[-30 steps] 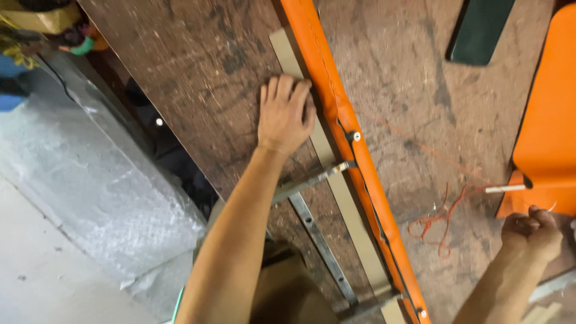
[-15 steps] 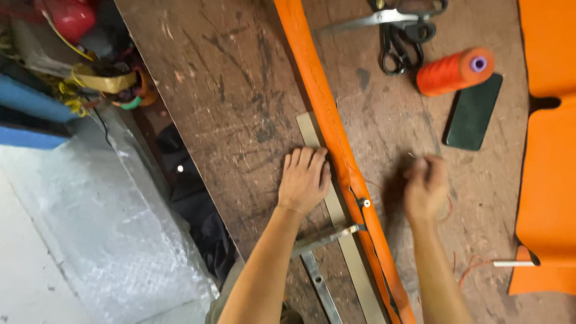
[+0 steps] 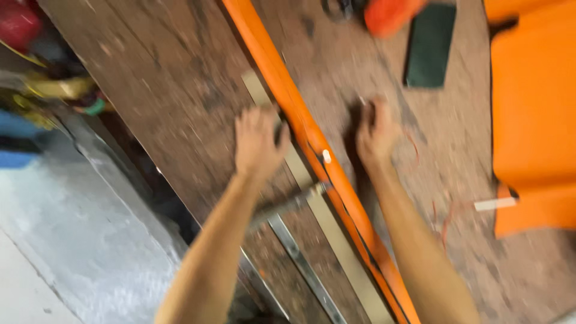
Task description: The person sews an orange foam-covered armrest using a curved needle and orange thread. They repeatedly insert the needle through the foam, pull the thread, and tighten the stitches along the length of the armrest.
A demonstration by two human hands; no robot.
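The frame is motion-blurred. A long orange strip (image 3: pixel 300 120) runs diagonally across a worn brown wooden table (image 3: pixel 162 90), with a flat beige bar (image 3: pixel 255 87) lying along its left side. My left hand (image 3: pixel 258 141) rests palm down on the beige bar, fingers slightly curled, right beside the orange strip. Just right of the strip, my right hand (image 3: pixel 375 129) is on the tabletop in a closed fist. A thin orange thread (image 3: pixel 414 147) curls beside it. Whether the fist holds anything is hidden.
A dark green flat rectangle (image 3: pixel 431 45) and an orange thread spool (image 3: pixel 393 12) lie at the top. Orange fabric (image 3: pixel 534 102) covers the right edge, with a white stick (image 3: pixel 495 204) beside it. Metal bars (image 3: pixel 300 255) stick out below. Left of the table are silver sheeting (image 3: pixel 72 228) and clutter (image 3: pixel 54 90).
My right hand has come from the lower right up to the orange strip and now sits closed beside it. My left hand stays on the beige bar. The view has shifted.
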